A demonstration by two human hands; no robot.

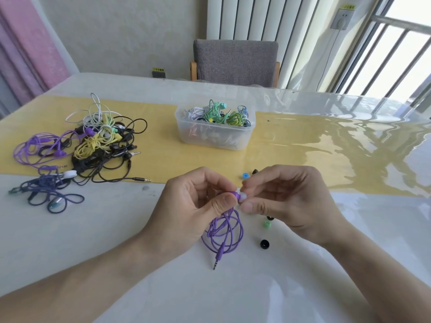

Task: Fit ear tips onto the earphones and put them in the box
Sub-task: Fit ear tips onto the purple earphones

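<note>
Pinching the purple earbud (236,195) in the left hand (196,201), with the right hand (283,199) squeezing a white tip (242,197) against its nozzle. Tip sits just right of the bud, axis running roughly left-right, so I'd guess it pushes on leftward. Cord (225,231) dangles below toward the bench (93,241). The box (214,134), beyond the hands, already holds a tangle of earphones. Spare tips (264,244) lie near the right hand.

Bright daylight from window (396,54), upper right; strong glare on glossy table (349,141) at right. Wide-angle bending at edges; slightly soft overall.
</note>
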